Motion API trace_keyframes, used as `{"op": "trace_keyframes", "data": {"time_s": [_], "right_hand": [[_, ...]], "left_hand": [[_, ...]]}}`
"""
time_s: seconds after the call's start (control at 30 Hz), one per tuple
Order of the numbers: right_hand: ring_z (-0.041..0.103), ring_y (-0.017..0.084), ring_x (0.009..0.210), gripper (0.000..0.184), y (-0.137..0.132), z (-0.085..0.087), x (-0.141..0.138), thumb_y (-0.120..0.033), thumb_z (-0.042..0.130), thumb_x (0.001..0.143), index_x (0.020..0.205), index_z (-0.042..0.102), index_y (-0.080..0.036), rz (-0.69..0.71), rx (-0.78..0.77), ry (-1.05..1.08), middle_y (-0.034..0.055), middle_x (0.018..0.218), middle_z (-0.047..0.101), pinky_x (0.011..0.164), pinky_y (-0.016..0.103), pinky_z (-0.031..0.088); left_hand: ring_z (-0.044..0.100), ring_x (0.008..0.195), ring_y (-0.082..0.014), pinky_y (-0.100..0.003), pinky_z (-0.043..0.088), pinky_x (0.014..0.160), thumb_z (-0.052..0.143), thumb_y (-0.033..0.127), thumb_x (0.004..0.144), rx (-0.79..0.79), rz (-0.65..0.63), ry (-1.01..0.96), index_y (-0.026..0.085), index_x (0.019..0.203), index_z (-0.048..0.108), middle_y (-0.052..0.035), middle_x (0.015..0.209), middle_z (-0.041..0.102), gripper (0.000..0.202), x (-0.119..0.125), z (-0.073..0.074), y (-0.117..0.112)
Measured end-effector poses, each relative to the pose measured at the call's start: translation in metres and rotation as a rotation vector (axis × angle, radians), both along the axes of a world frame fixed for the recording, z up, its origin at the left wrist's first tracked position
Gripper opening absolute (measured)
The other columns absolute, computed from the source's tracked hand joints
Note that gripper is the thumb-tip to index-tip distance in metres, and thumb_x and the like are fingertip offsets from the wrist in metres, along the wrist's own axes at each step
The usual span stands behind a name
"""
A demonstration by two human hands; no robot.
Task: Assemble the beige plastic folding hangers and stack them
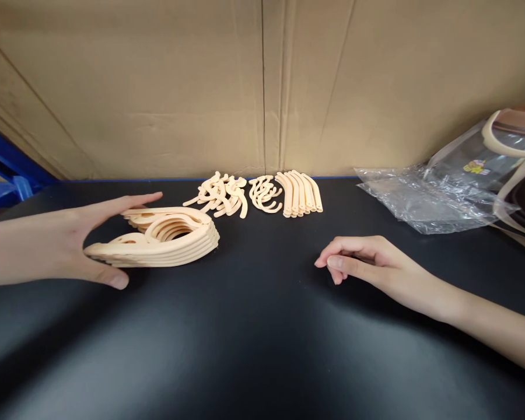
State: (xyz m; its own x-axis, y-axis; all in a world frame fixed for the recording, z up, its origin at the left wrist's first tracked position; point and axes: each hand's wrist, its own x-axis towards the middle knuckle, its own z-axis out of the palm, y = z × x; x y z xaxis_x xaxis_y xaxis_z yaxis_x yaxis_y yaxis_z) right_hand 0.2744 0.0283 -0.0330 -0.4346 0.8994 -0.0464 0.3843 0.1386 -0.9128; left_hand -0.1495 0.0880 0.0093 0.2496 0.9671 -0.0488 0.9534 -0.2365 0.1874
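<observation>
On the left of the black tabletop lies a stack of beige curved plastic frames (188, 248), shaped like folding hanger parts. My left hand (87, 239) is around the stack's left end, its thumb at the near side and its fingers stretched along the far side. The grip is wide and loose; whether the palm touches the stack I cannot tell. Over the right half of the table, my right hand (363, 259) has its fingers curled in and the thumb close against them, with nothing visible in it. No part lies right beside this hand.
Along the back edge are a heap of small beige curved pieces (223, 195), some beige hooks (265, 193) and a row of beige curved arms (300, 193). Clear plastic bags (420, 198) lie at the back right beside a bag with a beige handle (492, 137). Cardboard (179, 87) stands behind.
</observation>
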Motion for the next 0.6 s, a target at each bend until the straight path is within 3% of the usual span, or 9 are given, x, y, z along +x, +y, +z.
{"op": "trace_keyframes", "data": {"time_s": [0.13,0.23,0.3,0.37,0.43,0.53,0.6], "right_hand": [[0.061,0.014,0.075,0.027,-0.001,-0.001,0.0,-0.046,0.058,0.096,0.095,0.073,-0.023,0.001,0.0,-0.007,-0.0012,0.076,0.067,0.072,0.027,0.042],[0.061,0.015,0.075,0.029,-0.001,-0.001,0.0,-0.047,0.057,0.096,0.095,0.073,-0.023,0.004,-0.007,-0.01,-0.0005,0.076,0.067,0.071,0.028,0.042],[0.061,0.016,0.075,0.03,0.0,-0.001,0.0,-0.048,0.057,0.096,0.096,0.073,-0.023,0.005,-0.01,-0.013,-0.0002,0.076,0.067,0.072,0.029,0.042],[0.061,0.016,0.075,0.031,0.0,-0.001,-0.001,-0.048,0.056,0.096,0.096,0.072,-0.022,0.008,-0.01,-0.012,-0.0002,0.076,0.066,0.072,0.029,0.042],[0.061,0.016,0.076,0.03,0.0,0.0,-0.001,-0.048,0.056,0.096,0.096,0.072,-0.022,0.011,-0.011,-0.009,-0.0003,0.076,0.066,0.071,0.029,0.041],[0.06,0.015,0.075,0.03,0.0,0.001,-0.001,-0.047,0.055,0.097,0.095,0.072,-0.023,0.019,-0.02,-0.003,-0.001,0.076,0.066,0.07,0.028,0.04],[0.059,0.014,0.074,0.029,0.0,0.001,-0.002,-0.046,0.055,0.097,0.095,0.072,-0.023,0.022,-0.027,-0.001,-0.0015,0.076,0.065,0.069,0.028,0.039]], "left_hand": [[0.041,0.141,-0.0314,-0.045,0.029,0.119,0.056,0.083,0.066,0.023,-0.019,-0.111,0.036,0.153,0.025,0.0012,0.152,0.047,0.104,0.002,0.018,0.007],[0.052,0.131,-0.0295,-0.043,0.038,0.113,0.042,0.081,0.078,0.081,0.075,-0.117,0.031,0.143,0.046,0.0014,0.145,0.055,0.082,0.031,0.036,0.017],[0.061,0.117,-0.0288,-0.043,0.043,0.107,0.042,0.075,0.078,0.113,0.072,-0.044,0.024,0.133,0.056,-0.0027,0.133,0.064,0.076,0.059,0.043,0.026],[0.065,0.106,-0.0291,-0.043,0.048,0.098,0.039,0.074,0.076,0.085,0.033,0.045,0.02,0.125,0.061,-0.0071,0.119,0.07,0.076,0.085,0.043,0.037],[0.065,0.105,-0.03,-0.043,0.048,0.096,0.037,0.072,0.079,0.062,-0.001,0.084,0.023,0.126,0.061,-0.0067,0.118,0.071,0.072,0.102,0.039,0.051],[0.067,0.102,-0.0366,-0.048,0.051,0.088,0.045,0.074,0.073,0.038,0.02,0.144,0.025,0.113,0.07,-0.0101,0.112,0.074,0.068,0.113,0.033,0.074],[0.071,0.091,-0.0371,-0.046,0.053,0.081,0.054,0.073,0.066,0.047,0.053,0.162,0.025,0.093,0.076,-0.0121,0.094,0.077,0.059,0.114,0.031,0.086]]}}
